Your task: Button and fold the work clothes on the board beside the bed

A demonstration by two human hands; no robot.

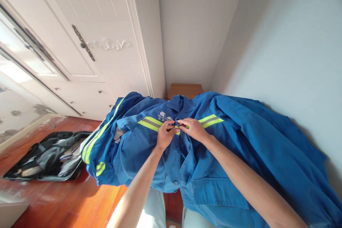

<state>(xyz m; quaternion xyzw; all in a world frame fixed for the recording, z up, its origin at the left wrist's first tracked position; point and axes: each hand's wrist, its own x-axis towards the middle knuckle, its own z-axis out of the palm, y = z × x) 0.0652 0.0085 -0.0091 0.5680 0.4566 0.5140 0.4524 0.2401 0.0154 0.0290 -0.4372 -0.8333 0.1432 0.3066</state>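
A blue work jacket [144,149] with yellow-green and grey reflective strips lies spread out in front of me, its collar at the far side. My left hand [166,133] pinches the front edge of the jacket at the chest strip, below the white printed logo. Close beside it, my right hand [192,129] pinches the opposite front edge, fingertips nearly meeting the left ones. Whatever button lies between the fingers is hidden. Lower on the placket a button [175,183] shows, and the lower front hangs apart.
An open suitcase [40,176] with clothes lies on the reddish wooden floor [88,206] at left. A white wardrobe [112,14] stands behind it. A small wooden surface [186,89] is beyond the collar. A pale wall [288,42] rises at right.
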